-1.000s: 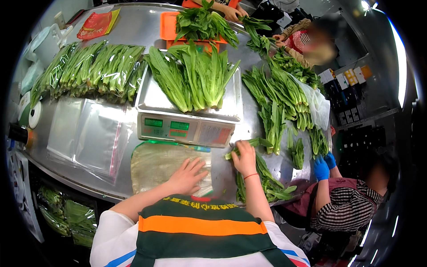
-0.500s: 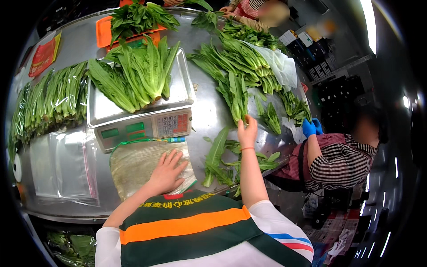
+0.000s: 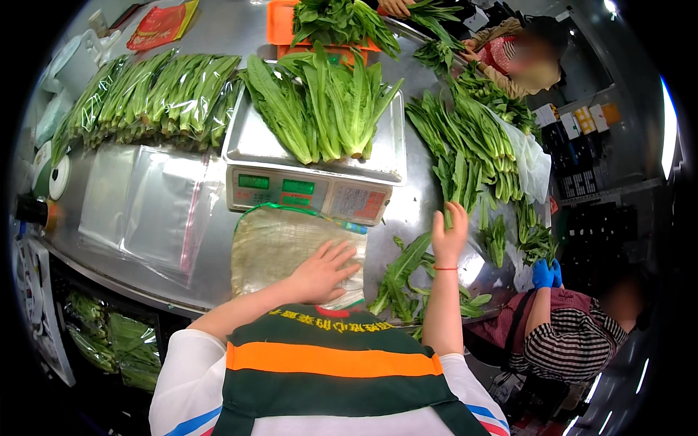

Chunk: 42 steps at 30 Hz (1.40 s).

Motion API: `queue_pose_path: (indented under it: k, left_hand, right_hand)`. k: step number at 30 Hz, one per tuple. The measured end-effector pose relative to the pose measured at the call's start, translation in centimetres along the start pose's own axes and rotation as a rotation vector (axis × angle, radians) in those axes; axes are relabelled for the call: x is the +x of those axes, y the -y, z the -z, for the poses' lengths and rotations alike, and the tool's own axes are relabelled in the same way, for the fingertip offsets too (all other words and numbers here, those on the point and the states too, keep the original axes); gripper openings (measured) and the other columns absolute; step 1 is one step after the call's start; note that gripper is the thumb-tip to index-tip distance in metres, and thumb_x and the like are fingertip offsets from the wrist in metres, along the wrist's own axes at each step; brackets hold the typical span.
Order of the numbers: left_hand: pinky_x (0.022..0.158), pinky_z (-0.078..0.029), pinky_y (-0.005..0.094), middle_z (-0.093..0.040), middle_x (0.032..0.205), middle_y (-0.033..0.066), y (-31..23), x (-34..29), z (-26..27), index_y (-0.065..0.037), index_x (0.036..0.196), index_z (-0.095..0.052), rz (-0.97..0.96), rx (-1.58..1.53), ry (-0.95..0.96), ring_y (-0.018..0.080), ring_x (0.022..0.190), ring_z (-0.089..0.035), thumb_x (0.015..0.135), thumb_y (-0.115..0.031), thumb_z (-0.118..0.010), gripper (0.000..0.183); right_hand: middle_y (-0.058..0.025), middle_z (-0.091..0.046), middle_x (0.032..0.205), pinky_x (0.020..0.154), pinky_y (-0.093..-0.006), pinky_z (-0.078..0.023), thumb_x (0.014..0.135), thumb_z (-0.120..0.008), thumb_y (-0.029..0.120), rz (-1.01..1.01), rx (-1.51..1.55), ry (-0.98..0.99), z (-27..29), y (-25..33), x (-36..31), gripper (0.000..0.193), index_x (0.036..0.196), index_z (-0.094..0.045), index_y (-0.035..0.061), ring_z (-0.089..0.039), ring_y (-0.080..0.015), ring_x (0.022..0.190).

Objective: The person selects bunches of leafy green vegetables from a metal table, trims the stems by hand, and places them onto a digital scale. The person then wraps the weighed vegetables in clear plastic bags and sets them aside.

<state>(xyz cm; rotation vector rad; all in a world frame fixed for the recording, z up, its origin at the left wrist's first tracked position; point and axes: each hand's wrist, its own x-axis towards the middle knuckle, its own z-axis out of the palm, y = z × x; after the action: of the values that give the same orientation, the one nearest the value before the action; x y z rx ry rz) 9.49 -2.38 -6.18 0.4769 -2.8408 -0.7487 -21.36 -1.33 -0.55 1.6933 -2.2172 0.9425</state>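
Head cam: L hand (image 3: 326, 274) spread on mat (image 3: 267, 245), R hand (image 3: 450, 234) at stalks (image 3: 458, 183), grip unclear; bagged greens (image 3: 163, 94) done, scale batch (image 3: 327, 109) unbagged.

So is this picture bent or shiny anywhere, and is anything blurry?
Head view: black surrounds the picture, and the table edge bows; head view: glare whitens patches of bare metal and glints off the wrapped greens, while the strip light shows stark white; head view: two co-workers' heads are blurred, but the left hand looks fairly crisp.
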Motion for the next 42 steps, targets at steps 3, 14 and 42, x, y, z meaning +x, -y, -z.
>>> queue_pose_path:
  k: [3, 14, 42]
  left_hand:
    - [0.111, -0.016, 0.0501, -0.031, 0.143, 0.0171, 0.1, 0.4, 0.0, -0.01, 0.132, -0.045, -0.018, -0.021, -0.038, 0.0334, 0.137, -0.02, 0.083, -0.035, -0.058, 0.057]
    - [0.11, -0.018, 0.05, -0.034, 0.141, 0.019, -0.1, 0.6, 0.7, -0.008, 0.129, -0.048, -0.02, -0.049, -0.039, 0.0357, 0.134, -0.025, 0.08, -0.032, -0.061, 0.056]
    - [0.086, -0.047, 0.0282, -0.061, 0.106, 0.007, -2.1, 4.6, 6.9, 0.002, 0.116, -0.051, 0.298, -1.453, -0.664, 0.014, 0.095, -0.059, 0.084, -0.002, -0.062, 0.034]
  right_hand:
    - [-0.0149, -0.06, 0.11, 0.089, -0.0368, -0.046, 0.079, -0.064, 0.008, 0.046, 0.294, 0.048, -0.6, 4.7, 2.0, 0.022, 0.099, -0.063, -0.0006, -0.057, -0.0304, 0.102]
    - [-0.0206, -0.05, 0.121, 0.098, -0.0443, -0.037, 0.077, -0.057, 0.002, -0.388, -0.246, -0.219, -0.7, -4.9, 0.6, 0.044, 0.12, -0.05, 0.0009, -0.045, -0.0371, 0.115]
    - [-0.003, -0.06, 0.091, 0.066, -0.0233, -0.046, 0.082, -0.065, 0.003, -0.492, 1.208, 0.509, 0.6, 12.1, -6.3, 0.026, 0.105, -0.054, 0.0006, -0.056, -0.0086, 0.078]
